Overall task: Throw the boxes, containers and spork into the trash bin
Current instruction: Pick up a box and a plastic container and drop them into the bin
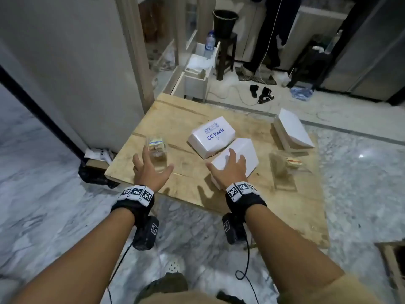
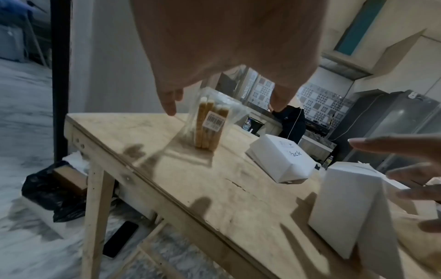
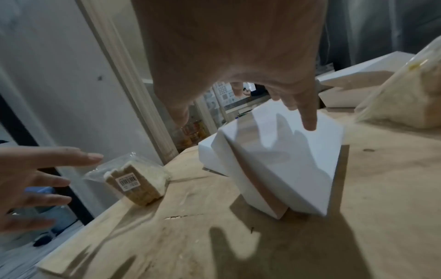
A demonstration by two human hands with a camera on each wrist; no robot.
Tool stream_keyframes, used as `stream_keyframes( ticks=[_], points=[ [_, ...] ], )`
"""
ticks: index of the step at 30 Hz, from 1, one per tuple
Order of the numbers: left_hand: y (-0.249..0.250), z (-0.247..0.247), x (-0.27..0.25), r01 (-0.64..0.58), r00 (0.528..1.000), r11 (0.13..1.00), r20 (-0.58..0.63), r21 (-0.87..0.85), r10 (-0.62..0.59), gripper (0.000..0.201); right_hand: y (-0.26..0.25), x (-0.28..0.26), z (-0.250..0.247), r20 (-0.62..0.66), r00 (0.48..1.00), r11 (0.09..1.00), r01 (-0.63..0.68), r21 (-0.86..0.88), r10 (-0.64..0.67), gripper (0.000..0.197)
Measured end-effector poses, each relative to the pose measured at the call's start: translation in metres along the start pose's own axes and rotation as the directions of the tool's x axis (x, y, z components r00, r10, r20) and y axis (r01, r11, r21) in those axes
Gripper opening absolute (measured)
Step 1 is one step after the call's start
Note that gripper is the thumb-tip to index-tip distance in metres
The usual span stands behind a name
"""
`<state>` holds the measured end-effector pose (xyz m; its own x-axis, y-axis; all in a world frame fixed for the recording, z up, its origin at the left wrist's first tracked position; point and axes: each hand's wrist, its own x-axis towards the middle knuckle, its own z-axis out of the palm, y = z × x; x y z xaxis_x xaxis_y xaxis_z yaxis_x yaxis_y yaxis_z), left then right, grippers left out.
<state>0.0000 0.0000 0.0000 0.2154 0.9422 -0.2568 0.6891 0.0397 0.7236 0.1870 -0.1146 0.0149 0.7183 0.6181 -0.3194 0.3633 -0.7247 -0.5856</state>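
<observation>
On the wooden table, my left hand hovers with fingers spread just short of a clear plastic container holding brown sticks and a barcode label. Spread open too, my right hand lies over the near end of a plain white box; its fingertips are at the box top, and I cannot tell whether they touch. A white "CC Pack" box lies just behind. I see no spork.
A third white box and another clear container sit at the table's right. A black bin stands on a stool across the room, beside a standing person. A black bag lies under the table's left corner.
</observation>
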Motion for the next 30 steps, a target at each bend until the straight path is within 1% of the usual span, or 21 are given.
stream_keyframes(
  ticks=[2, 6, 9, 11, 15, 17, 19, 22, 24, 26, 30],
  points=[
    [-0.005, -0.003, 0.015, 0.011, 1.000, 1.000, -0.016, 0.016, -0.011, 0.098, -0.005, 0.006, 0.009, -0.017, 0.999, 0.999, -0.046, -0.001, 0.046, 0.094],
    [-0.015, -0.003, 0.041, 0.004, 0.999, 0.999, 0.045, -0.040, -0.002, 0.097, 0.001, 0.018, 0.029, -0.034, 0.992, 0.993, -0.119, 0.010, 0.119, 0.089],
    [-0.018, -0.005, 0.058, -0.017, 0.999, 0.996, 0.038, -0.089, 0.020, 0.096, 0.005, 0.025, 0.037, -0.060, 0.989, 0.990, -0.133, 0.051, 0.136, 0.086],
    [-0.017, -0.005, 0.066, -0.033, 0.998, 0.996, 0.040, -0.086, 0.037, 0.096, 0.005, 0.028, 0.039, -0.083, 0.986, 0.988, -0.140, 0.061, 0.145, 0.082],
    [-0.013, -0.004, 0.077, -0.068, 0.997, 0.997, 0.045, 0.022, 0.067, 0.095, 0.002, 0.030, 0.043, -0.126, 0.981, 0.989, -0.144, 0.042, 0.149, 0.068],
    [-0.009, -0.002, 0.081, -0.080, 0.996, 0.995, 0.055, 0.066, 0.076, 0.091, 0.001, 0.029, 0.042, -0.152, 0.977, 0.989, -0.143, 0.040, 0.147, 0.065],
    [-0.003, 0.000, 0.083, -0.095, 0.994, 0.990, 0.068, 0.106, 0.088, 0.082, 0.001, 0.027, 0.041, -0.182, 0.972, 0.989, -0.144, 0.039, 0.149, 0.066],
    [0.005, 0.004, 0.083, -0.107, 0.993, 0.974, 0.073, 0.199, 0.094, 0.068, 0.005, 0.023, 0.037, -0.247, 0.957, 0.988, -0.142, 0.066, 0.154, 0.074],
    [0.009, 0.007, 0.082, -0.097, 0.994, 0.963, 0.064, 0.252, 0.083, 0.065, 0.010, 0.020, 0.035, -0.278, 0.946, 0.986, -0.147, 0.080, 0.164, 0.080],
    [0.010, 0.008, 0.082, -0.103, 0.994, 0.954, 0.062, 0.283, 0.089, 0.066, 0.014, 0.016, 0.034, -0.285, 0.943, 0.985, -0.156, 0.074, 0.171, 0.081],
    [0.002, 0.006, 0.088, -0.150, 0.987, 0.934, 0.101, 0.324, 0.124, 0.081, 0.019, 0.012, 0.034, -0.284, 0.944, 0.986, -0.153, 0.065, 0.165, 0.080]
  ],
)
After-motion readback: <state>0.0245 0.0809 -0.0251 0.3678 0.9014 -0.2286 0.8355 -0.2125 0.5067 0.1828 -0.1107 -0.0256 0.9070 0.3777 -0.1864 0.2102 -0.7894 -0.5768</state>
